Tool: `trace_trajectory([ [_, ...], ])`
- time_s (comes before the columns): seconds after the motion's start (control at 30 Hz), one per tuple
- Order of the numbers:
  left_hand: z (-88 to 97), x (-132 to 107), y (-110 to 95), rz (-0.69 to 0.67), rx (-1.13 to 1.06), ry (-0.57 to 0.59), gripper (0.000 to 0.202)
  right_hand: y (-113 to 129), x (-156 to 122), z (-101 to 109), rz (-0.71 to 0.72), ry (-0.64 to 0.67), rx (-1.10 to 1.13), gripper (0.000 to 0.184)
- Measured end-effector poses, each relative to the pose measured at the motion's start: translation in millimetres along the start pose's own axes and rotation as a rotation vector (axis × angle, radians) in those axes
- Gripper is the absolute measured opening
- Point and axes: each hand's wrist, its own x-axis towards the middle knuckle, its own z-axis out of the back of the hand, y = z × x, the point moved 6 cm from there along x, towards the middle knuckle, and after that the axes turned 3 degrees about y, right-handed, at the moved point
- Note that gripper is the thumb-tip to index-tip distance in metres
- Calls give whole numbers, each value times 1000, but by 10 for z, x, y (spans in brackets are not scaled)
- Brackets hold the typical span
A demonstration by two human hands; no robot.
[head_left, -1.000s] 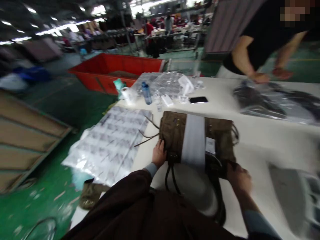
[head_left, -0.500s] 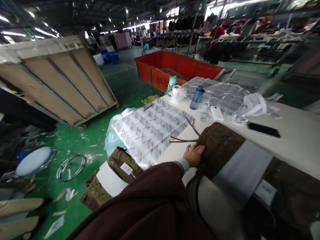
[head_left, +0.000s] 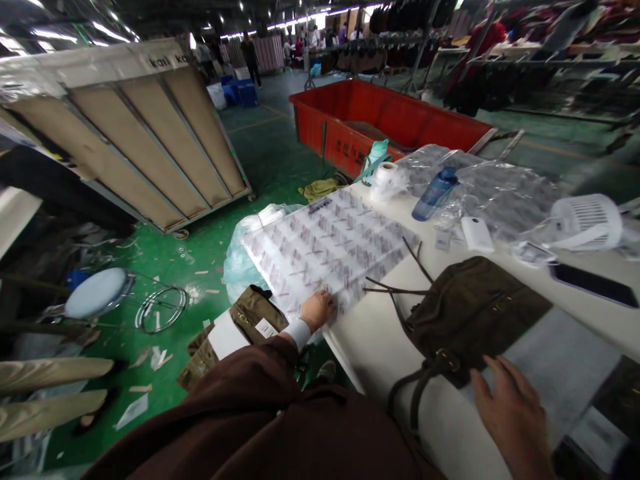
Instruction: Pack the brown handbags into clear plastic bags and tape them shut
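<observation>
A dark olive handbag (head_left: 475, 317) with a grey paper band (head_left: 560, 363) lies on the white table (head_left: 370, 340). My right hand (head_left: 510, 413) rests flat on its near end, fingers spread and open. My left hand (head_left: 316, 310) reaches left to a stack of clear printed plastic bags (head_left: 325, 250) overhanging the table's left edge. Its fingers curl on the stack's near edge. The bag's thin drawstrings (head_left: 395, 283) trail toward the stack.
On the far table stand a blue bottle (head_left: 434, 195), tape roll (head_left: 386, 179), small white fan (head_left: 585, 223), phone (head_left: 593, 285) and clear plastic sheets (head_left: 500, 190). Another olive bag (head_left: 235, 330) sits on the green floor below, near a stool (head_left: 97, 301). A red bin (head_left: 385, 123) and a tilted cart (head_left: 135, 140) stand beyond.
My left hand left the handbag and moved left onto the plastic bag stack. My right hand came into view on the handbag. The view swung left.
</observation>
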Motion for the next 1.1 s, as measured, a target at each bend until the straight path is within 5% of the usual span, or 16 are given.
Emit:
trace_trajectory([
  [0.13, -12, 26, 22, 15, -118, -10, 16, 662, 219, -334, 145, 85, 53, 40],
  [0.5, 481, 2, 99, -67, -676, -142, 21, 1329, 497, -714, 210, 413, 330, 38],
  [0.63, 630, -66, -12, -159, -500, -244, 19, 1732, 763, -884, 124, 574, 476, 37],
  [0.77, 588, -115, -115, -236, -181, -244, 16, 2154, 1159, -906, 157, 483, 439, 35],
  [0.87, 585, -40, 42, -90, -27, -297, 24, 2475, 1403, -949, 281, 419, 366, 32],
  [0.97, 654, 97, 408, 211, -26, -357, 46, 2695, 1460, -1146, 355, 517, 269, 30],
  [1.1, 590, 313, 726, 349, -101, -110, 46, 2777, 1295, -1467, 398, 710, 173, 30],
])
